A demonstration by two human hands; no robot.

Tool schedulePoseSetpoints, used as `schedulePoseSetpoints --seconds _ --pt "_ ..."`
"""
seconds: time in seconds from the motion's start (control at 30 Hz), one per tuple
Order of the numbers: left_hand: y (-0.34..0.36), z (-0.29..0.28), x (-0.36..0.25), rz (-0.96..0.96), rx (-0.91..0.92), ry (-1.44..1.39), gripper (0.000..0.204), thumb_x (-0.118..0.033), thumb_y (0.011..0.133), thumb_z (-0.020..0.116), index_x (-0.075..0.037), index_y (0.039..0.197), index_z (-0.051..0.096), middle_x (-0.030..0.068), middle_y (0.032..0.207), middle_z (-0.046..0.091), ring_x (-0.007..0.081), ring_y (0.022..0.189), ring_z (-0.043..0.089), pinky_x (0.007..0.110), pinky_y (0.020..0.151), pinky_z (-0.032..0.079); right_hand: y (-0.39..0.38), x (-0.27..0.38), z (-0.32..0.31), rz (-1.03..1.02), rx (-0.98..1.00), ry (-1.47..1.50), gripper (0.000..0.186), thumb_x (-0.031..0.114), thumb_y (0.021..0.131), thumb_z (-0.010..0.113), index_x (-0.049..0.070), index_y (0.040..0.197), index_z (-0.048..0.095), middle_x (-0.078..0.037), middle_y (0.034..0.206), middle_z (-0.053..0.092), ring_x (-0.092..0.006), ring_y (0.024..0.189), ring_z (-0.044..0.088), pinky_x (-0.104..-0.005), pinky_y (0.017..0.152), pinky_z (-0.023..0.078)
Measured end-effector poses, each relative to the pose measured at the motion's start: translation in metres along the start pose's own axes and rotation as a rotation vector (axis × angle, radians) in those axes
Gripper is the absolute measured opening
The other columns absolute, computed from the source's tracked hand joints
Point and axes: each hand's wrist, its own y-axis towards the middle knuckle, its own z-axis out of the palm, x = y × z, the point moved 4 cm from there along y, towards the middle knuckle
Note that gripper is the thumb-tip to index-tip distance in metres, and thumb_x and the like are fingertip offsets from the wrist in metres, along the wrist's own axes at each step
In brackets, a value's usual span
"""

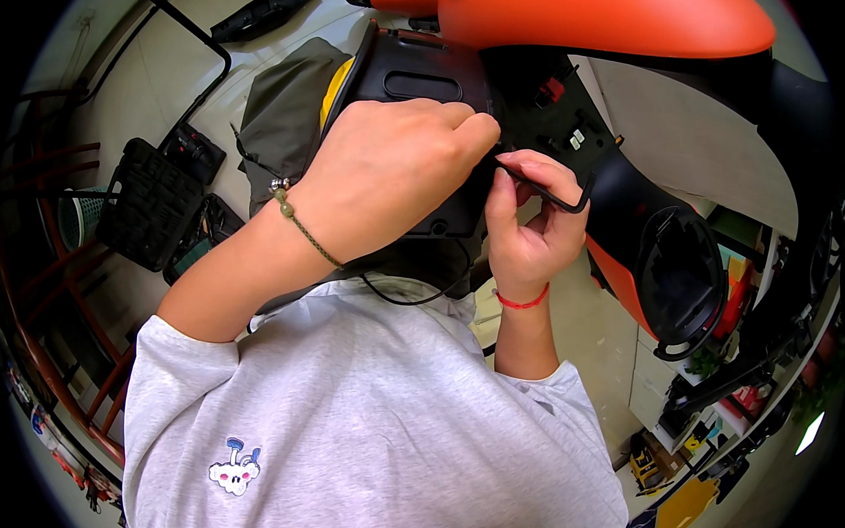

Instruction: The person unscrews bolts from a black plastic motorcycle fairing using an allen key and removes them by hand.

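Observation:
My left hand point(403, 156), a beaded green bracelet at its wrist, is curled with the knuckles up over a black plastic part point(420, 61) that has an oval recess. Its fingertips are hidden below, so what they grip cannot be made out. Just to the right, my right hand point(535, 226), with a red cord at the wrist, pinches a black L-shaped hex key point(553, 198) between thumb and fingers. The bent end of the key points away from me on the right. Its other end runs toward the left hand.
An orange body panel point(608, 21) spans the far side. A black and orange part with a round opening point(680, 282) stands at right. On the floor at left lie an open black tool case point(150, 203) and a dark elongated piece point(264, 12). Crowded shelves point(715, 414) line the right.

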Motion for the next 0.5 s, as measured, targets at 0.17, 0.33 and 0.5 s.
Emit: schedulePoseSetpoints --seconds 0.17,0.33,0.5 --pt "0.001 0.003 -0.002 -0.001 -0.018 0.02 0.014 -0.012 0.074 0.068 -0.011 0.084 0.058 0.0007 0.072 0.059 0.0184 0.067 0.062 0.03 0.053 0.048 0.001 0.0 -0.002 -0.045 0.058 -0.03 0.029 -0.011 0.074 0.066 0.0 0.099 0.056 -0.014 0.09 0.066 -0.0225 0.076 0.065 -0.0289 0.065 0.052" --pt "0.002 0.005 -0.002 0.002 -0.008 0.041 0.014 -0.014 0.074 0.068 -0.011 0.084 0.058 0.001 0.071 0.061 0.0188 0.066 0.063 0.03 0.053 0.048 0.003 0.004 -0.003 -0.027 0.092 -0.043 0.026 -0.011 0.076 0.065 0.0 0.099 0.057 -0.015 0.091 0.066 -0.0232 0.079 0.065 -0.0284 0.068 0.052" --pt "0.003 0.005 -0.001 -0.002 0.025 0.073 0.014 -0.017 0.077 0.068 -0.011 0.085 0.058 0.0024 0.071 0.063 0.0201 0.064 0.063 0.031 0.052 0.047 0.002 0.008 -0.012 0.026 -0.04 0.13 0.018 -0.008 0.082 0.062 -0.003 0.099 0.057 -0.017 0.092 0.065 -0.0223 0.082 0.064 -0.0266 0.068 0.052"
